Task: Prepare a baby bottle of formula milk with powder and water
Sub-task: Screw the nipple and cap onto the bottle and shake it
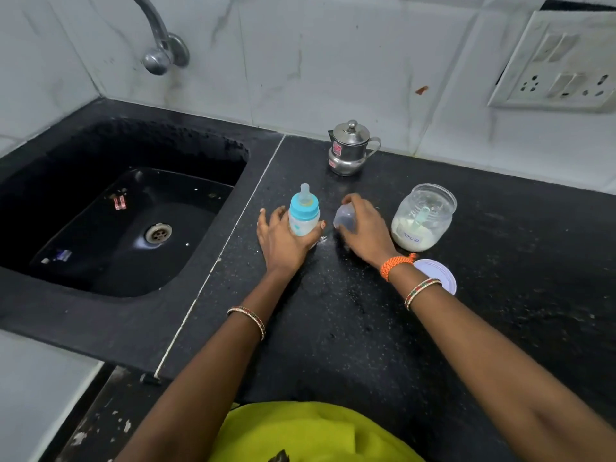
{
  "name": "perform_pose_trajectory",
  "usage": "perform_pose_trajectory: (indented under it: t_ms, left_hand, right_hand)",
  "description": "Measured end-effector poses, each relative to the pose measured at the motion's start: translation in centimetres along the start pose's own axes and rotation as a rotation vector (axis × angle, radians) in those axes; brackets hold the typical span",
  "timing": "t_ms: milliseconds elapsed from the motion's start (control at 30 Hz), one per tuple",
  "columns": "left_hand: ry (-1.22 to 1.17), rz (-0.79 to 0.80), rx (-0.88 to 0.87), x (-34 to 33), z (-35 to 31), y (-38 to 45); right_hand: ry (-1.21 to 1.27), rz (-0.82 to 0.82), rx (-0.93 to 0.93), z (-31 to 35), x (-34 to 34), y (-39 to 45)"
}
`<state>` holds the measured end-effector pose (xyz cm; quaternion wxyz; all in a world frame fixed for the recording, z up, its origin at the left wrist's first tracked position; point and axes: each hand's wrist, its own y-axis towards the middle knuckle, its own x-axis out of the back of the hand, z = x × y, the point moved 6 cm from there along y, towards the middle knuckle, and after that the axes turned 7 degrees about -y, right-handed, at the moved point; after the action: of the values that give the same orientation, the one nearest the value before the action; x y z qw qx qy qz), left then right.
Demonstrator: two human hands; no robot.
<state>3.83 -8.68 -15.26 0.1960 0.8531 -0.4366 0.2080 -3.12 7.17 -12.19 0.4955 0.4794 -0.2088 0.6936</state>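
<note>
A small baby bottle with a blue collar and a clear teat stands upright on the black counter. My left hand is wrapped around its lower body. My right hand grips the bottle's clear dome cap, held just above the counter to the right of the bottle. An open clear jar holds white formula powder and a pale scoop. Its white lid lies flat by my right wrist. A small steel pot with a lid stands behind, near the wall.
A black sink with a steel drain lies to the left, under a wall tap. A switch and socket panel sits on the tiled wall at right. A few white powder specks lie beside the bottle.
</note>
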Motion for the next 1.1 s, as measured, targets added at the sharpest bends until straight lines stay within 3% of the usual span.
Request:
perform_pose_trajectory:
  t_ms: [133,200,333,467,733,1100]
  left_hand:
    - [0.041,-0.001,-0.020,-0.2,-0.2,0.0]
    - [0.038,0.005,-0.019,-0.2,-0.2,-0.1]
    - [-0.017,0.018,-0.030,-0.1,-0.1,-0.2]
    - [-0.029,0.037,-0.039,-0.1,0.0,-0.2]
    - [-0.014,0.028,-0.065,-0.3,0.4,-0.2]
    - [-0.032,0.124,-0.030,0.1,0.1,-0.6]
  right_hand:
    - [0.249,-0.464,0.035,3.9,5.1,-0.8]
    - [0.284,-0.573,0.161,6.7,6.9,-1.2]
    - [0.150,-0.426,0.376,10.0,5.7,-1.3]
    - [0.062,-0.297,0.393,9.4,3.4,-0.6]
    - [0.215,-0.410,0.259,9.3,0.5,-0.7]
    - [0.189,-0.376,0.233,9.5,-0.6,-0.8]
